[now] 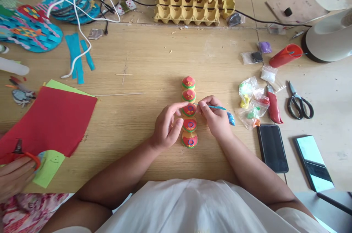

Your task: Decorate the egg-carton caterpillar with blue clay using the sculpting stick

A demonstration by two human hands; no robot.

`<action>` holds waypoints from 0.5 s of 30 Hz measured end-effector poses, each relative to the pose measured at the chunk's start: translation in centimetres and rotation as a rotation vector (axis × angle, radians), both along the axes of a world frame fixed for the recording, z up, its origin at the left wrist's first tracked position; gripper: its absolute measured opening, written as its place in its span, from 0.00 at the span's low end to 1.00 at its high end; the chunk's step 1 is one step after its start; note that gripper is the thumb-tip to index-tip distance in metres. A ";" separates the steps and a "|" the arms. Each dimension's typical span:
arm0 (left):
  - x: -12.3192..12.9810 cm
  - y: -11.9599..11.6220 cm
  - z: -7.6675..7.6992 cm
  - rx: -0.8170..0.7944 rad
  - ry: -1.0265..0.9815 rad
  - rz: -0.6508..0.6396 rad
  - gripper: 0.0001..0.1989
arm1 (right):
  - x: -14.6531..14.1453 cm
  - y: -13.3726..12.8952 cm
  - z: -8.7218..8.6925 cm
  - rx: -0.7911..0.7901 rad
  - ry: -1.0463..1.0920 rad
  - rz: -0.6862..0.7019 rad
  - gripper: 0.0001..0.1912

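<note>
Several egg-carton cups in a row run up the table before me, coated in red clay with green rims, yellow marks and, on the nearer ones, blue rings. My right hand pinches a thin blue modelling tool, its tip pointing at the middle cup. On the other side, my left hand curves around the middle cups with thumb and forefinger apart, holding nothing; whether its fingertip touches the clay I cannot tell. A lump of blue clay in a bag lies beside my right hand.
Bags of coloured clay, a red-handled cutter, scissors and two phones lie at right. Egg cartons stand at the back. At left, another person's hand holds orange scissors near red paper.
</note>
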State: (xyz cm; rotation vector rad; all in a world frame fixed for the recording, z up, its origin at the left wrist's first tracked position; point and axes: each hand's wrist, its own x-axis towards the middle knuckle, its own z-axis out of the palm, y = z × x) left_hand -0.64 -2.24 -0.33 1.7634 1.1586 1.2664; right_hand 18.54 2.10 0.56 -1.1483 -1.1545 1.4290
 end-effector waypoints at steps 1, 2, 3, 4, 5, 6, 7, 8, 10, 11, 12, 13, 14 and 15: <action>0.0 0.0 0.0 0.000 -0.025 0.024 0.22 | 0.1 -0.1 0.2 0.009 0.003 -0.001 0.15; 0.0 0.1 0.1 0.000 -0.051 0.048 0.21 | 0.3 -0.2 0.6 0.030 -0.005 0.000 0.15; 0.1 0.1 0.1 0.000 -0.074 0.071 0.20 | 0.5 -0.5 1.2 0.064 -0.025 0.006 0.14; 0.1 0.1 0.1 0.001 -0.097 0.088 0.20 | 0.7 -0.8 2.1 0.130 -0.079 0.020 0.14; 0.1 0.1 0.1 0.001 -0.118 0.100 0.19 | 0.9 -1.3 3.3 0.219 -0.147 0.048 0.12; 0.2 0.1 0.1 -0.002 -0.133 0.111 0.19 | 1.0 -1.9 4.8 0.333 -0.208 0.119 0.09; 0.2 0.1 0.1 -0.008 -0.148 0.110 0.19 | 1.0 -2.6 6.4 0.468 -0.244 0.231 0.08; 0.3 0.1 0.1 -0.020 -0.154 0.113 0.18 | 0.8 -3.4 8.1 0.622 -0.265 0.373 0.09; 0.3 0.0 0.0 -0.035 -0.143 0.117 0.18 | 0.1 -5.1 11.3 0.837 -0.390 0.602 0.10; 0.3 0.0 0.0 -0.034 -0.135 0.116 0.18 | -0.4 -5.8 12.7 0.880 -0.544 0.669 0.09; 0.2 0.0 -0.1 -0.031 -0.127 0.112 0.18 | -0.9 -6.6 13.8 0.867 -0.709 0.712 0.08; 0.2 0.1 -0.1 -0.024 -0.121 0.105 0.18 | -1.3 -7.2 14.7 0.846 -0.788 0.747 0.08; 0.1 0.1 -0.2 -0.015 -0.117 0.099 0.18 | -1.8 -7.8 15.3 0.816 -0.809 0.750 0.07; 0.1 0.1 -0.3 -0.008 -0.114 0.096 0.17 | -2.2 -8.3 15.5 0.821 -0.749 0.705 0.08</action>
